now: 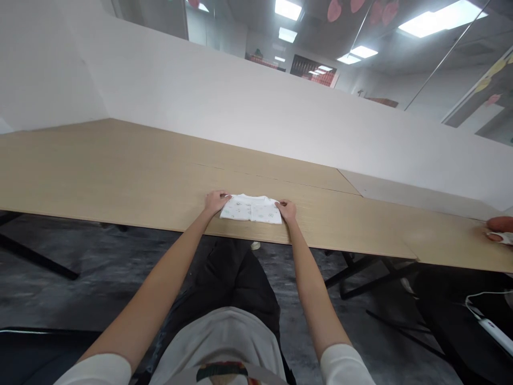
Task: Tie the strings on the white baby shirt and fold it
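Past shirt (236, 334), pinching garment (251, 209) with left hand (215, 201) + right hand (287, 210) by counter's (140, 176) front edge; may skew if tugged unevenly.

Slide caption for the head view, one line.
Left hand and right hand at opposite ends of a white patterned cloth on a tan table.

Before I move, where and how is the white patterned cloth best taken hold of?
I'd pinch the cloth at its two far corners, left hand from the left, right hand from the right. It lies flat and wider than deep on the table, so its ends offer the best purchase; both hands are at those corners now.
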`<state>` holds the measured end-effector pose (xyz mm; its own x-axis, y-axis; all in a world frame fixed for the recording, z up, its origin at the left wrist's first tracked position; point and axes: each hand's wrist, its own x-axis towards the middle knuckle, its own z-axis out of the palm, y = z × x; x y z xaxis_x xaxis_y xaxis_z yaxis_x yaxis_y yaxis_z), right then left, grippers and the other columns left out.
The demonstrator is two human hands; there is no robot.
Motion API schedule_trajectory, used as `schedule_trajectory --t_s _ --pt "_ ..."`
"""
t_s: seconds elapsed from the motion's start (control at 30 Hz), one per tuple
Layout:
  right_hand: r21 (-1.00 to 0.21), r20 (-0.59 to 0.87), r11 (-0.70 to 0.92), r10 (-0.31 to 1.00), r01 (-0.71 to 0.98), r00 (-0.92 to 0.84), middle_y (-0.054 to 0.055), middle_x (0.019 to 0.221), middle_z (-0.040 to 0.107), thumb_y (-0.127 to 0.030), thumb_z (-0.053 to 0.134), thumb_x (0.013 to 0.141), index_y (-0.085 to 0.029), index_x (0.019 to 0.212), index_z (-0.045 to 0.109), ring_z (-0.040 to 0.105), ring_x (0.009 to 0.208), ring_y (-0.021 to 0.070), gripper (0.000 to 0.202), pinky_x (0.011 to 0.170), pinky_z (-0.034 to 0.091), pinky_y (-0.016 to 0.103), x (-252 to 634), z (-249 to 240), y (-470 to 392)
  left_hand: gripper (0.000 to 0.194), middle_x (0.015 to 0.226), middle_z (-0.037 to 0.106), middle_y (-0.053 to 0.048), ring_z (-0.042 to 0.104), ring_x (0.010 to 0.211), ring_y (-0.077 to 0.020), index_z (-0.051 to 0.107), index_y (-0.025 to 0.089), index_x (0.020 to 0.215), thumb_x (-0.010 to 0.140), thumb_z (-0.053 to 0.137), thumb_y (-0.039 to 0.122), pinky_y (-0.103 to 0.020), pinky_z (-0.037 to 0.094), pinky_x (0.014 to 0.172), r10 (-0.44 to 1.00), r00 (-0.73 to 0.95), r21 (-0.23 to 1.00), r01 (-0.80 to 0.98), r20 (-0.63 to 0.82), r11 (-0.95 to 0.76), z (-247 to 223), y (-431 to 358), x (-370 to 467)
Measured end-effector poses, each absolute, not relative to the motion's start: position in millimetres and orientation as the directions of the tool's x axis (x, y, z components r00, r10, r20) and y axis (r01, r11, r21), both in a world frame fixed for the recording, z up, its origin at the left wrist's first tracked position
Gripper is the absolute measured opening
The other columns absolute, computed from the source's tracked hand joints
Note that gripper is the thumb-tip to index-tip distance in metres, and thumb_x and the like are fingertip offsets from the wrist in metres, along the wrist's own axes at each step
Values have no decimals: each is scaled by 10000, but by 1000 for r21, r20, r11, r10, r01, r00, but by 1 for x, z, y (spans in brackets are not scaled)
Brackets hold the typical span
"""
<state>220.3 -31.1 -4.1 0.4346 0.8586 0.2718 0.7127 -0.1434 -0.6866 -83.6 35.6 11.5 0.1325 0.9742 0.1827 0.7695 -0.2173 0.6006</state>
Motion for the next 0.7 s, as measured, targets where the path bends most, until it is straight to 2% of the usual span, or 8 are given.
schedule_trajectory --t_s 0.7 --pt "-692 274 -141 856 708 439 114 978 776 -330 698 798 -164 906 777 718 892 223 214 817 526 292 221 -4 -31 340 1142 747 -108 679 1054 -265 772 206 1090 865 595 389 -330 485 896 976 122 603 770 181 -208 9 39 -83"
